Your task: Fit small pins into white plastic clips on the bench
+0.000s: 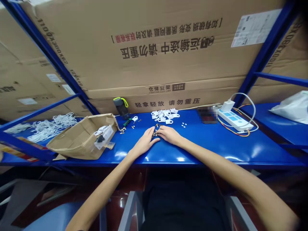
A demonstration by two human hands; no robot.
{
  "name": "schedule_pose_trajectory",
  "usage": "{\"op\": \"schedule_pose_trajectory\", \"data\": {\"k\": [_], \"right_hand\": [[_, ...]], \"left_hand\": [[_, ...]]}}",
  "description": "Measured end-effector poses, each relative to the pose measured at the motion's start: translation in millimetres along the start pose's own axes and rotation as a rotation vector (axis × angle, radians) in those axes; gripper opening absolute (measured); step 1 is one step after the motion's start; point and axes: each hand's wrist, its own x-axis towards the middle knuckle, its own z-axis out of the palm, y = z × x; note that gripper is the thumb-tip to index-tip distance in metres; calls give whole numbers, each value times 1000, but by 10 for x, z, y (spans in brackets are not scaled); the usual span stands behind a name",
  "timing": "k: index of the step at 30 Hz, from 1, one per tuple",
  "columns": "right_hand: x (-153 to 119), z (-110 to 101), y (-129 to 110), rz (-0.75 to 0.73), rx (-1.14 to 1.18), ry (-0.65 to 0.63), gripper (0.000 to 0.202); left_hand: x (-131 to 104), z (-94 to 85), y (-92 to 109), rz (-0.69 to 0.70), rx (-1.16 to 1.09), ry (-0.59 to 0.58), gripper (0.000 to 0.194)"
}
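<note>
From my remote seat, the biggest thing I see is the brown cardboard [154, 72] behind the workspace, matte and printed with upside-down lettering in its upper part. In front of it runs the table [204, 146], blue, smooth and glossy enough to throw back bright glare. At its left an open cardboard carton [74, 138], creased and soft-edged, holds white and clear-wrapped items.

Both hands meet at the middle. My left hand [143, 142] lies with its grip spread, thumb apart from the straight fingers; my right hand [171, 134] has its fingers curled inward, and I can't tell whether that grip is pinching a piece. A dark, cylindrical bottle [121, 108] with a yellow-green loop stands beyond the left hand.

Beyond the fingertips sit hard white plastic pieces [169, 121] in a loose cluster, several with a rounded ring end. Smaller are the metal pieces [154, 134], brassy and dark, stubby, too small for me to make out in detail; they lie on the table between the two hands, right at the fingertips. Smallest are the tiny white squares [183, 125], flat, to the right of the hands.
</note>
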Motion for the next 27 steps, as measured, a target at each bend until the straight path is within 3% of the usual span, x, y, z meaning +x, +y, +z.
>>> {"op": "schedule_pose_trajectory", "data": {"k": [3,6,9,19,27], "right_hand": [[-83,-63,47,-3,14,5,20],[-203,-162,125,-8,65,5,21],[-344,-265,239,14,123,18,20],[-639,-494,571,138,199,71,16],[-671,-591,570,196,255,66,15]], "left_hand": [[43,-64,38,102,38,76,57],[178,-92,128,218,97,79,34],[365,-70,227,259,128,69,23],[849,11,520,386,49,-83,24],[868,199,445,399,5,35,29]]}}
